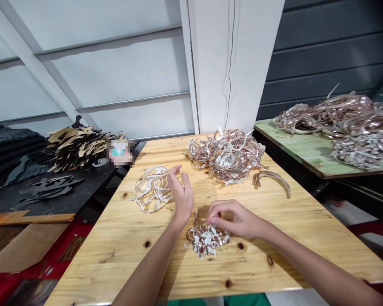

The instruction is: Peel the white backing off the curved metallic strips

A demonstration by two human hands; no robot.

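My left hand (182, 195) is raised at the right edge of a loose heap of pale, shiny-edged strips (153, 191). Its fingers are apart and nothing shows in them. Thumb and fingertips of my right hand (236, 217) are pinched together at the top of a small pile of cut scraps (207, 241), white and rose-gold. Whatever lies in that pinch is too small to make out. Farther back sits a big tangled bundle of metallic rose-gold strips (230, 157), with a few curved strips (274, 180) lying to its right.
All of this lies on a pale wooden table (115, 259). On the left, a dark table (83, 193) bears stacked tan and black cut pieces (79, 146). A greenish board (309, 153) on the right carries more shiny strips (347, 114). A white pillar (223, 63) stands behind.
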